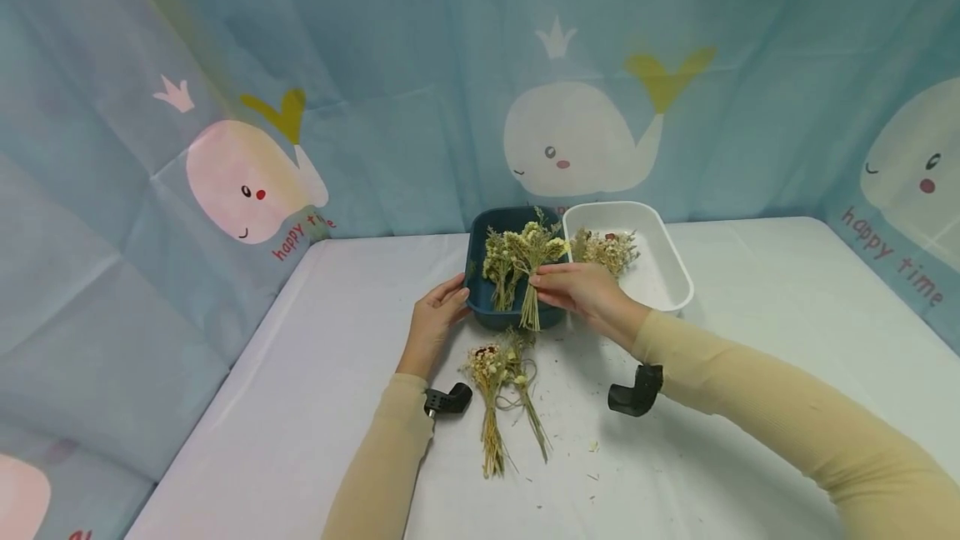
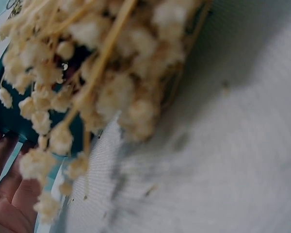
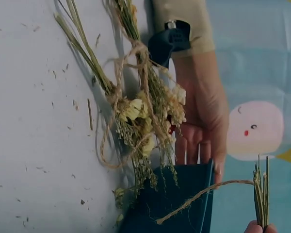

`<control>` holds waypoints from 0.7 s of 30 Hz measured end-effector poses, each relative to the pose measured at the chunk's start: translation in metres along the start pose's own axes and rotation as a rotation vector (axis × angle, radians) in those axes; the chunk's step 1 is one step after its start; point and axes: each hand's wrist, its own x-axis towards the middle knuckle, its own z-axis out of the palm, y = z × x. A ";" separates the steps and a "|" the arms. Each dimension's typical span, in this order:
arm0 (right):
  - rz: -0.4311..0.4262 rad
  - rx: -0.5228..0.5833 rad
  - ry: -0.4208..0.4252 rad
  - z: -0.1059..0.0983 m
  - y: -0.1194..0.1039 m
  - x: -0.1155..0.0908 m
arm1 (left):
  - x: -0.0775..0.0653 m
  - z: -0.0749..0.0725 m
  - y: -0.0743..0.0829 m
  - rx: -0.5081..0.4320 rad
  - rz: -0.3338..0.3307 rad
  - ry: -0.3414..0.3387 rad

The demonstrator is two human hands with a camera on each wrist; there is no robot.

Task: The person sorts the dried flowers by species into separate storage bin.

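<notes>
My right hand (image 1: 588,294) pinches a bunch of dried flowers (image 1: 536,244) by its tied stems, over a dark blue plastic tub (image 1: 472,277). Its pale yellow heads point up and away, the stems downward. In the right wrist view a loose twine end (image 3: 203,194) sticks out from those stems (image 3: 261,199). My left hand (image 1: 433,323) holds the tub's near left edge, thumb at the rim and fingers below. Another yellowish bunch (image 1: 498,261) is inside the tub. Two more bunches, a cream one (image 1: 489,382) and a greener one (image 1: 528,394), lie on the table in front.
A white tub (image 1: 675,273) stands against the blue one on the right, with cream dried flowers (image 1: 607,250) inside. Bits of stem and petal litter the white tabletop (image 1: 592,473). A blue whale-print curtain (image 1: 420,140) hangs behind the table.
</notes>
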 end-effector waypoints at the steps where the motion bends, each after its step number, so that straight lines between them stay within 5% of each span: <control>1: -0.003 -0.009 0.002 0.000 0.000 0.001 | 0.000 0.000 0.000 -0.003 -0.001 0.001; 21: -0.033 0.054 0.071 0.011 -0.020 0.028 | 0.001 0.000 0.000 -0.023 0.000 0.003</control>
